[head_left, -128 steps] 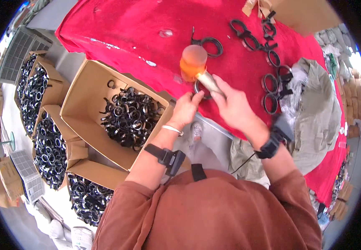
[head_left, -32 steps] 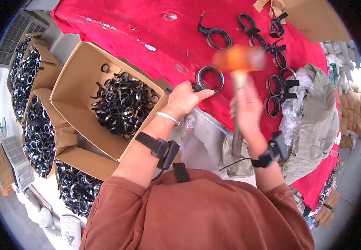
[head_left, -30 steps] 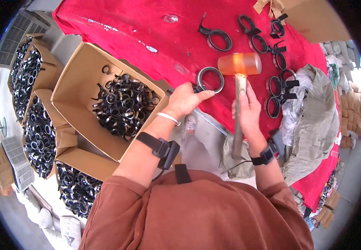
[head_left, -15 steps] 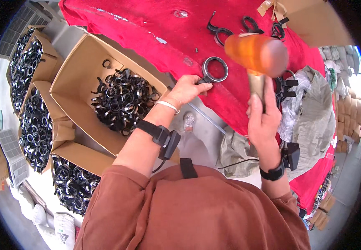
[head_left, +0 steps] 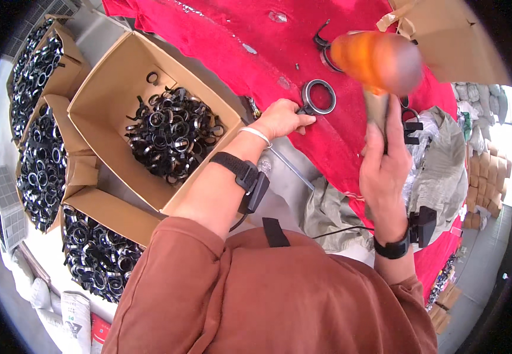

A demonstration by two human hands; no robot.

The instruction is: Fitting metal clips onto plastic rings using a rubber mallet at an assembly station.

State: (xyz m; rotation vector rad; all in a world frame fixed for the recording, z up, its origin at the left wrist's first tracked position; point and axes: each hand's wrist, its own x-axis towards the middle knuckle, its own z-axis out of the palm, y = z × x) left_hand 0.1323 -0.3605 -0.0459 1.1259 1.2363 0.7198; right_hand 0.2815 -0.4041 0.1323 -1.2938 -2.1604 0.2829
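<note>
My left hand (head_left: 284, 118) pinches the short black tab of a round ring clamp (head_left: 319, 97), which lies on the red cloth (head_left: 268, 53). The ring is black with a silvery inner band. In my right hand (head_left: 384, 159) is a mallet (head_left: 377, 59), gripped by its pale handle. Its head is amber with a whitish end face, blurred by motion, and it is raised above the cloth to the right of the ring. Another black ring with a hooked lever (head_left: 324, 44) lies partly hidden behind the mallet head.
At left an open cardboard box (head_left: 105, 118) holds a heap of black rings (head_left: 173, 133). More boxes filled with rings (head_left: 43, 168) stand farther left. Clear plastic and a grey woven sack (head_left: 442, 171) lie at the table's right. A cardboard box (head_left: 460, 41) stands at the far right.
The view has shifted a little. My left hand still holds the ring at its tab, and the mallet stays raised in my right hand.
</note>
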